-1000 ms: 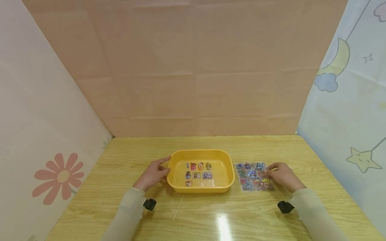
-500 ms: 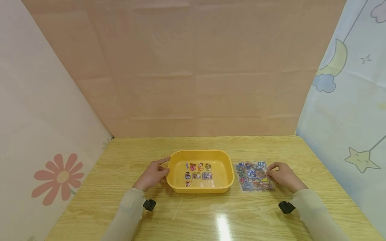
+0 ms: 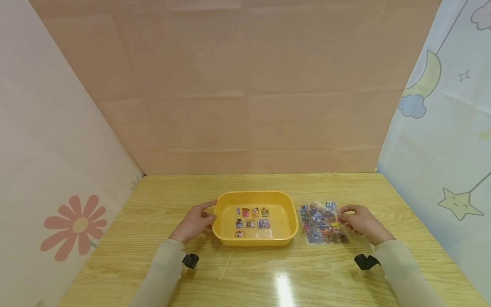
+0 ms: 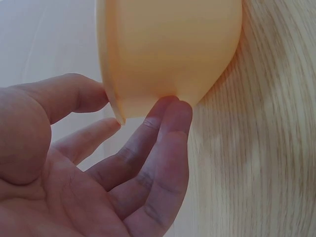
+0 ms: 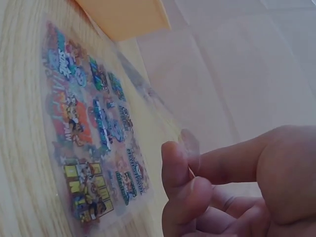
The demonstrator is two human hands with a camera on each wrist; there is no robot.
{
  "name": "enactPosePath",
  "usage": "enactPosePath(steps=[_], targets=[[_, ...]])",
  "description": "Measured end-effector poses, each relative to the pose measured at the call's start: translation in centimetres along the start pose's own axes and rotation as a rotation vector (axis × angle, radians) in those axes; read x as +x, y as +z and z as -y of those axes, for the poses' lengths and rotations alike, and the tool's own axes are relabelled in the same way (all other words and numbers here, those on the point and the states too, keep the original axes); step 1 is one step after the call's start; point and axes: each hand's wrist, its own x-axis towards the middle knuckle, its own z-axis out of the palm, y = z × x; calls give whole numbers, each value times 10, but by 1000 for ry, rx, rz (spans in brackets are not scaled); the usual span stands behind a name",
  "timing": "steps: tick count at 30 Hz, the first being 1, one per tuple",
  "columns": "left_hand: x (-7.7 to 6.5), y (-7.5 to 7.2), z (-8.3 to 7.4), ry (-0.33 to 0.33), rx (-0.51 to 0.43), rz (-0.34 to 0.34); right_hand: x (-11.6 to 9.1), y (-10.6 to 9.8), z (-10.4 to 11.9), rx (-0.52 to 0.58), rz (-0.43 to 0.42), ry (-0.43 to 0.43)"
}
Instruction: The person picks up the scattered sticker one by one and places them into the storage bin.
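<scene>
A yellow plastic tub [image 3: 281, 213] sits mid-table, with several cartoon stickers [image 3: 263, 223] on its floor. At its left end my left hand [image 3: 193, 224] holds the rim: in the left wrist view the thumb is against the edge and bent fingers [image 4: 168, 133] press the outer wall. Right of the tub lies a clear sticker sheet [image 3: 320, 224] printed with colourful cartoon pictures. My right hand [image 3: 358, 221] pinches its right edge between thumb and fingers. In the right wrist view, transparent film [image 5: 192, 145] rises to those fingertips while the printed part [image 5: 94, 133] lies near the tabletop.
A thin pale strip [image 3: 227, 264] lies on the wooden table [image 3: 184, 187] in front of the tub. A plain pinkish backdrop [image 3: 245, 106] stands behind the table, with patterned white sheets on both sides. Dark wrist mounts [image 3: 190, 261] sit on both sleeves.
The sticker sheet's pinched side has lifted and shifted slightly, with its far edge a little farther back. My right hand has moved slightly with it. The left hand and tub have stayed put.
</scene>
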Motion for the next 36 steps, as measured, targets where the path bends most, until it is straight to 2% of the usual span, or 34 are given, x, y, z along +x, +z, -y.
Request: enactPosePath(steps=[24,36], targets=[[-1,1,-2,-5,-6,-7,-8,-11,18,86,38,-51],[0,0,-2,5,-17,-7,-11,-6,29,138,67,-91]])
